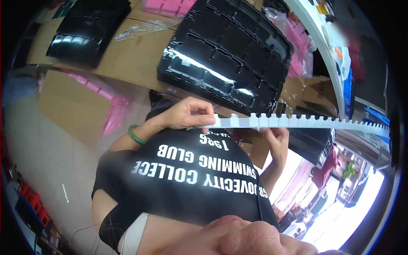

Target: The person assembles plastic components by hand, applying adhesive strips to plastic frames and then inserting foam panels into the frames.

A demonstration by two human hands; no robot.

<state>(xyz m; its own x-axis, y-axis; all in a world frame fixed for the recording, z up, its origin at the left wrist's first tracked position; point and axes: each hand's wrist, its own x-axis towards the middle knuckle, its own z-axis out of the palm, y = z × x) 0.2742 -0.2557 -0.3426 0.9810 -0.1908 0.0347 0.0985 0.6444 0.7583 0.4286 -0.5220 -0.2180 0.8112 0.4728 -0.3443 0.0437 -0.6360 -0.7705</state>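
Note:
A long white strip [276, 122] with a row of square teeth along its upper edge stretches across my front and far out to the right. My left hand [189, 114], with a green bangle on its wrist, is closed in a pinch on the strip's left end. Further right, my right hand [276, 142] grips the strip's lower edge, its fingertips partly hidden behind it. Just beyond the strip lies a large shiny black plastic tray [229, 51] with moulded compartments.
Another black tray [87, 32] lies on brown cardboard [140, 55] at the far left. Pink packing pieces [168, 6] and clear plastic film [146, 29] are at the back. An open cardboard box [68, 97] stands at left, and a pale curved rail [327, 46] runs along the right.

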